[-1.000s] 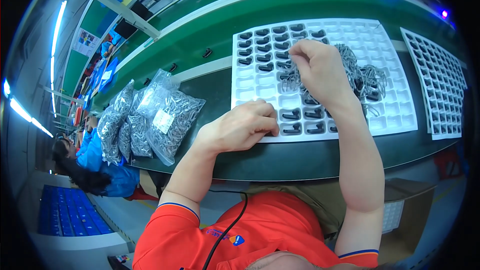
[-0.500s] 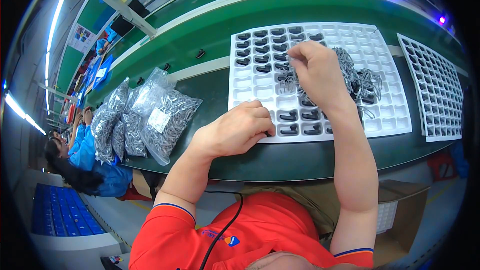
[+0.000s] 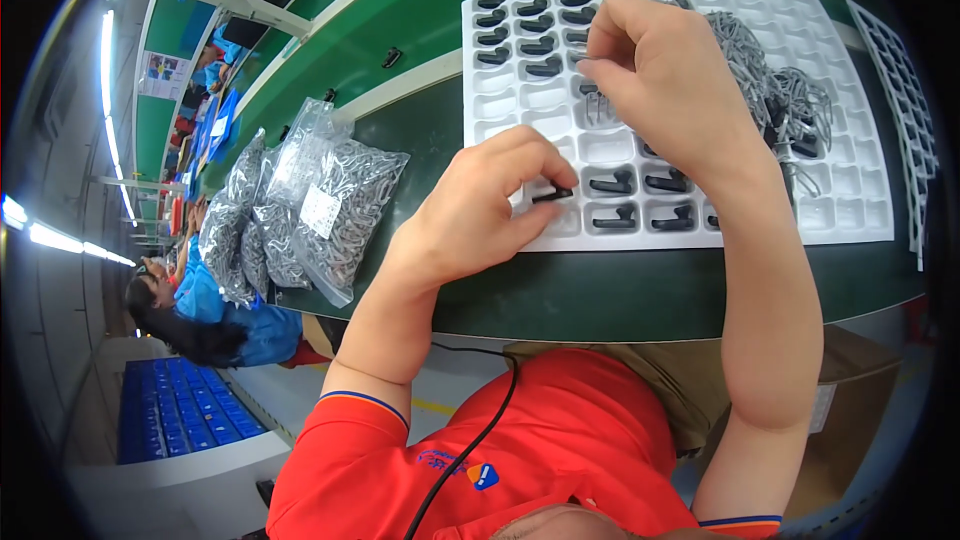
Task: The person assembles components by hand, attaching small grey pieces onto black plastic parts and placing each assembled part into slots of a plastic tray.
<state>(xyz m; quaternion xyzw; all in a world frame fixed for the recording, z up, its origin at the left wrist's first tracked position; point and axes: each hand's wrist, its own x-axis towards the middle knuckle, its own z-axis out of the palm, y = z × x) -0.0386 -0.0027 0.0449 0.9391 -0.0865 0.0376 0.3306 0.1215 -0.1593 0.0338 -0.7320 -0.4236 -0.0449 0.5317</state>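
A white compartment tray (image 3: 850, 212) lies on the bench in front of me. Black earpiece-like parts (image 3: 543, 67) fill several of its cells. My left hand (image 3: 480, 202) is over the tray's near left corner, thumb and fingers pinching a black earpiece (image 3: 552, 194). Above the tray's middle, my right hand (image 3: 675, 85) is closed in a pinch; a sliver of something greyish shows at its fingertips, too small to name. Beside that hand, a tangled heap of thin grey looped pieces (image 3: 738, 52) rests on the tray, partly hidden by the hand and wrist.
Clear plastic bags of small grey pieces (image 3: 350, 215) stand on the bench to the left. A second filled tray (image 3: 895, 80) lies at the far right. One black part (image 3: 391, 58) sits apart toward the back. Another person in blue (image 3: 245, 332) works at the left.
My left hand has lifted from the tray's near edge, and a black earpiece now shows in its pinch. My right hand stays near the same cells, still pinched. The whole view has shifted.
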